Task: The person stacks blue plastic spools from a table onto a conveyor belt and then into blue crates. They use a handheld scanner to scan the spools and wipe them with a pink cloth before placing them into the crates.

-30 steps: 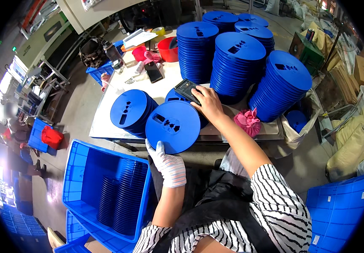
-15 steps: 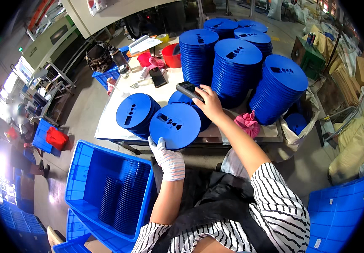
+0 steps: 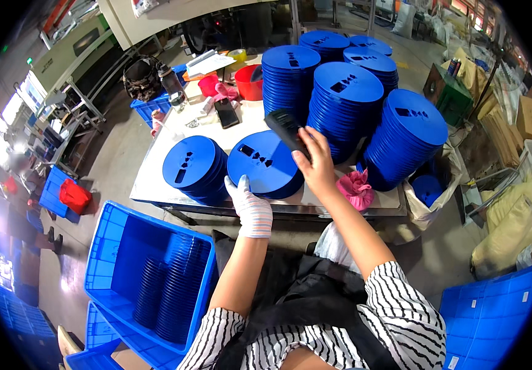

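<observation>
My left hand (image 3: 250, 209), in a striped white glove, has its fingers stretched out against the near rim of a round blue plastic disc (image 3: 260, 176). That disc lies flat on top of a short stack at the table's front, with a rectangular slot and small cut-outs in it. My bare right hand (image 3: 316, 161) is closed round a black hand tool (image 3: 286, 131) with a long, ridged head, which it holds over the disc's right edge. The tool's exact kind is unclear. Left of the disc stands another short stack of blue discs (image 3: 193, 161).
Tall stacks of blue discs (image 3: 347, 92) fill the table's right. A pink cloth (image 3: 356, 190) lies at the front edge; a phone (image 3: 226, 113) and red container (image 3: 249, 83) sit farther back. A blue crate (image 3: 102, 246) holding discs stands lower left; an open sack (image 3: 423, 206) stands right.
The disc at my left hand has moved away from me and lies on the stack. My right hand has come slightly nearer, and the black tool has turned to a steeper angle.
</observation>
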Motion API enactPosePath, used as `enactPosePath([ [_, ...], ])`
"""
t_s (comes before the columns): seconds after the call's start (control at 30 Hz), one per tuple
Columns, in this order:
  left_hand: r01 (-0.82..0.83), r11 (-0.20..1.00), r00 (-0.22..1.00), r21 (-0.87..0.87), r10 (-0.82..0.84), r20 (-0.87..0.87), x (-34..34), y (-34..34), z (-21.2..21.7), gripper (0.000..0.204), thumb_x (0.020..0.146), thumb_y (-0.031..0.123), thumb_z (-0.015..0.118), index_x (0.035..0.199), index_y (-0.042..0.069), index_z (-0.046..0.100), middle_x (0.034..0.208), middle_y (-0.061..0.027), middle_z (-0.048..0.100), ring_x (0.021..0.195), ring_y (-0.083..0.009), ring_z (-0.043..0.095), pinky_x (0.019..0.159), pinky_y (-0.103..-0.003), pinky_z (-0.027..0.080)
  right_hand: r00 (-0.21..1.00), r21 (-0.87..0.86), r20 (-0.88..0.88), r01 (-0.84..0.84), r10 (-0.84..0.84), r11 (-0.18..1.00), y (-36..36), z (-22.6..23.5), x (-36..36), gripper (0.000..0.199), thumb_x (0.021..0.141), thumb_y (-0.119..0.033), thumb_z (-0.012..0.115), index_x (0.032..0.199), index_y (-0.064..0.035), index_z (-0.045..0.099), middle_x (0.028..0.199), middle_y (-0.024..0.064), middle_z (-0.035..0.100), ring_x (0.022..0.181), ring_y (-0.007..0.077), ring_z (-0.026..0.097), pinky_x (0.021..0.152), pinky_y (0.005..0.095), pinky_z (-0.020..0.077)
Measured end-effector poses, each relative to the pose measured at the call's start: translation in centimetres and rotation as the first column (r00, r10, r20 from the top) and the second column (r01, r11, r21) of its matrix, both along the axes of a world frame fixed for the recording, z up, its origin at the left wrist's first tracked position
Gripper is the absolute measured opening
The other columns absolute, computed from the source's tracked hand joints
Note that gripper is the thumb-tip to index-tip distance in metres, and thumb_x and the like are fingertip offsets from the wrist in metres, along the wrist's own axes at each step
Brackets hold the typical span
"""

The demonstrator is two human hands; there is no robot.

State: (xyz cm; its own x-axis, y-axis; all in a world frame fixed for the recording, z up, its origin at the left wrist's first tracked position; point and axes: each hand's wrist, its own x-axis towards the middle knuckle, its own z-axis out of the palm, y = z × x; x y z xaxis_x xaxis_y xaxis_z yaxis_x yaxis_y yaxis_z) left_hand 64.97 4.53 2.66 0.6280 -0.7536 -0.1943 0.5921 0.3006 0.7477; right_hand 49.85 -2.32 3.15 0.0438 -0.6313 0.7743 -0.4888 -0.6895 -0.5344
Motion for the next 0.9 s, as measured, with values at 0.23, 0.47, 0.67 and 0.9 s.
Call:
enactPosePath([
  [0.23, 0.073, 0.992, 0.997, -0.100, -0.075, -0.015, -1.1, -1.3, -1.0, 0.077, 0.089, 0.009, 0.058, 0.153, 0.012, 0.015, 0.148, -0.0156, 0.034, 0.128, -0.0301, 0.042, 0.108, -0.046, 0.034, 0.908, -0.064, -0.415, 0.033, -0.056, 0.997, -1.6, 0.5, 2.2, 0.054, 0.079, -0.028, 0.073, 0.124, -0.0017, 0.059, 0.135, 0.0189, 0.047, 0.112, 0.0355, 0.052, 0.098, 0.0428, 0.0417],
  [0.47, 0.050, 0.997, 0.997, -0.066, -0.054, -0.058, -1.1, -1.2, -0.5, 0.076, 0.088, 0.005, 0.059, 0.153, 0.013, 0.018, 0.143, -0.0134, 0.040, 0.121, -0.0268, 0.046, 0.104, -0.039, 0.038, 0.895, 0.058, -0.447, 0.048, -0.018, 0.997, -1.5, 0.9, 2.5, 0.051, 0.081, -0.029, 0.072, 0.124, -0.0043, 0.060, 0.136, 0.0165, 0.048, 0.112, 0.0337, 0.052, 0.098, 0.0437, 0.0422],
  [0.67, 0.063, 0.995, 0.996, -0.077, -0.068, -0.065, -1.3, -1.2, -0.6, 0.078, 0.087, 0.007, 0.061, 0.153, 0.013, 0.018, 0.143, -0.0129, 0.041, 0.120, -0.0265, 0.046, 0.103, -0.039, 0.038, 0.896, 0.050, -0.443, 0.061, -0.032, 0.997, -1.4, 1.0, 2.4, 0.051, 0.080, -0.030, 0.072, 0.123, -0.0055, 0.060, 0.133, 0.0154, 0.050, 0.113, 0.0339, 0.052, 0.098, 0.0435, 0.0427],
  [0.9, 0.051, 0.996, 0.996, -0.068, -0.056, -0.066, -1.4, -1.1, -0.5, 0.079, 0.086, 0.005, 0.060, 0.153, 0.013, 0.018, 0.144, -0.0130, 0.039, 0.122, -0.0272, 0.045, 0.104, -0.040, 0.037, 0.895, 0.052, -0.445, 0.071, -0.040, 0.996, -1.2, 1.1, 2.5, 0.050, 0.079, -0.028, 0.073, 0.123, -0.0058, 0.060, 0.128, 0.0135, 0.053, 0.110, 0.0331, 0.053, 0.097, 0.0430, 0.0439],
])
